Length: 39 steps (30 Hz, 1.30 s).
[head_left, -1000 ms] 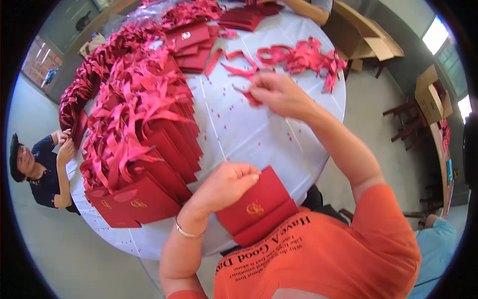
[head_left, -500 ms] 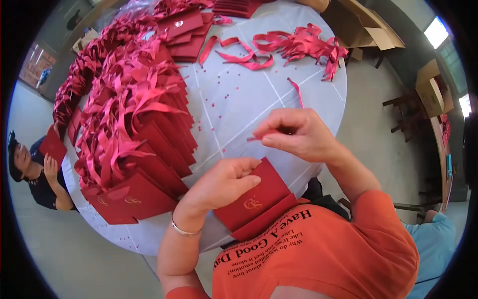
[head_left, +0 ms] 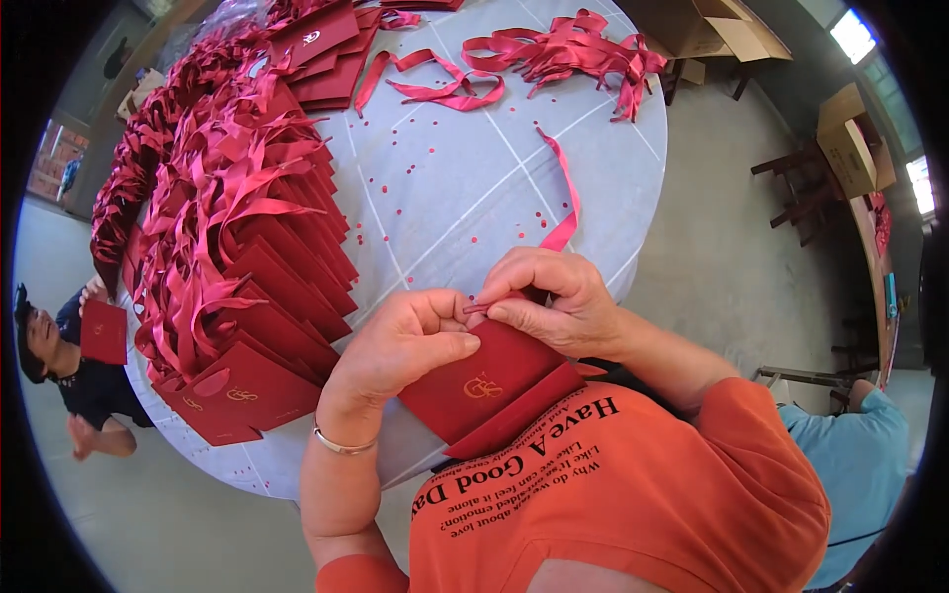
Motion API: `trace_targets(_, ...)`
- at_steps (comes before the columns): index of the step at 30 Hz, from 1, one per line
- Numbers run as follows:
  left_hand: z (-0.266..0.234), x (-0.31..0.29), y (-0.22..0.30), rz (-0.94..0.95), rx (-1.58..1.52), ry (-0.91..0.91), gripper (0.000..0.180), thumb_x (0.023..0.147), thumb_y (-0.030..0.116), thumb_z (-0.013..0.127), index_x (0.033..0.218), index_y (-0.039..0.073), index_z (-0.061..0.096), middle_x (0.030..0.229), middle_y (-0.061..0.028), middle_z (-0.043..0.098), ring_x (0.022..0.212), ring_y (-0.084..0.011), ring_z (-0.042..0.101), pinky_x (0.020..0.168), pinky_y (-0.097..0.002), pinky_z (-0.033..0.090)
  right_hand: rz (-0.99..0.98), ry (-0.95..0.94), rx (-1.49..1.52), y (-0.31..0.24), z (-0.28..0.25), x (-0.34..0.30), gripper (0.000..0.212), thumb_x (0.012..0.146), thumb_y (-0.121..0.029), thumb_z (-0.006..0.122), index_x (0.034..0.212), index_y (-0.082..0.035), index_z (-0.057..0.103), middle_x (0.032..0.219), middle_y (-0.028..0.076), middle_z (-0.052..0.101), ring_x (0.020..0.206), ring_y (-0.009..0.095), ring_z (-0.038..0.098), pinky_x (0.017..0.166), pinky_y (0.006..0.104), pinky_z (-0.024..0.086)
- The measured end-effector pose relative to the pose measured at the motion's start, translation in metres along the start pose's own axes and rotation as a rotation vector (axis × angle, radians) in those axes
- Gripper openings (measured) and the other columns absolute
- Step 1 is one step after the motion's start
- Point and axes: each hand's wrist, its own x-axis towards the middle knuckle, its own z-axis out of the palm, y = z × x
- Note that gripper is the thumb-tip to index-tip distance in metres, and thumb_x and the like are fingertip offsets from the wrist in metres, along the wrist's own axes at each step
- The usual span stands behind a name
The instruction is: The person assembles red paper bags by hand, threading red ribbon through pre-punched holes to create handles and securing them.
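A dark red paper bag (head_left: pixel 474 391) with a gold emblem lies flat at the table's near edge, against my orange shirt. My left hand (head_left: pixel 410 341) is closed on its upper left edge, thumb on top. Just above that edge, my right hand (head_left: pixel 554 301) pinches the tip of a pink-red ribbon (head_left: pixel 566 193), close to my left fingertips. The ribbon's other part trails from behind the right hand over the white cloth. Whether the tip passes through a hole in the bag is hidden by my fingers.
Many red bags with ribbon handles (head_left: pixel 262 267) stand packed along the left. Loose ribbons (head_left: pixel 573 54) lie at the far side of the round table (head_left: pixel 474 198), with scattered red dots. A person (head_left: pixel 84 346) at left holds a red bag. Cardboard boxes (head_left: pixel 850 143) stand at right.
My right hand has come down and left with the ribbon tip, meeting my left hand at the bag's edge. More of the ribbon now shows on the table. The person at left has lowered one hand.
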Motion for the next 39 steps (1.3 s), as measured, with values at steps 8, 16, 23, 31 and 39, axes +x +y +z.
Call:
trace_targets(8, 0.0, -0.002, 0.002, -0.04, -0.004, 0.023, 0.016, 0.085, 0.001, 0.062, 0.101, -0.001, 0.061, 0.08, 0.0075, 0.058, 0.068, 0.0025, 0.047, 0.06, -0.0151, 0.036, 0.221, 0.076, -0.045, -0.002, 0.006, -0.006, 0.01, 0.09, -0.003, 0.067, 0.099, -0.003, 0.068, 0.088, 0.005, 0.067, 0.082, 0.009, 0.062, 0.073, 0.0245, 0.05)
trace_targets(16, 0.008, 0.002, 0.001, -0.061, -0.02, 0.078, 0.023, 0.085, -0.002, 0.063, 0.108, -0.004, 0.064, 0.086, 0.0034, 0.065, 0.072, 0.002, 0.053, 0.061, -0.015, 0.04, 0.457, 0.014, 0.133, -0.005, -0.008, -0.001, 0.008, 0.091, -0.005, 0.068, 0.098, -0.002, 0.069, 0.087, -0.001, 0.066, 0.079, 0.004, 0.057, 0.07, 0.0206, 0.047)
trace_targets(23, 0.013, 0.006, -0.005, -0.053, -0.058, 0.129, 0.021, 0.084, -0.004, 0.063, 0.105, -0.003, 0.067, 0.086, 0.0025, 0.066, 0.07, -0.0005, 0.056, 0.063, -0.0163, 0.043, 0.271, 0.101, 0.024, 0.001, -0.003, -0.011, 0.008, 0.09, -0.004, 0.068, 0.098, -0.002, 0.069, 0.087, -0.001, 0.065, 0.078, 0.004, 0.056, 0.07, 0.0203, 0.046)
trace_targets(31, 0.008, 0.006, -0.008, -0.039, -0.12, 0.085, 0.018, 0.082, -0.004, 0.065, 0.099, -0.001, 0.066, 0.087, 0.0008, 0.066, 0.074, -0.002, 0.058, 0.067, -0.0166, 0.045, 0.288, 0.057, 0.052, 0.004, -0.002, -0.011, 0.007, 0.09, -0.003, 0.068, 0.097, -0.002, 0.069, 0.089, 0.002, 0.067, 0.08, 0.007, 0.06, 0.072, 0.0222, 0.048)
trace_targets(39, 0.006, 0.004, -0.009, -0.054, -0.091, 0.039, 0.02, 0.084, -0.004, 0.064, 0.105, -0.003, 0.066, 0.09, -0.0004, 0.067, 0.077, -0.0015, 0.06, 0.067, -0.0161, 0.046, 0.219, 0.043, 0.007, 0.005, 0.001, -0.012, 0.007, 0.09, -0.003, 0.068, 0.097, -0.002, 0.068, 0.088, 0.002, 0.067, 0.08, 0.007, 0.06, 0.071, 0.0223, 0.048)
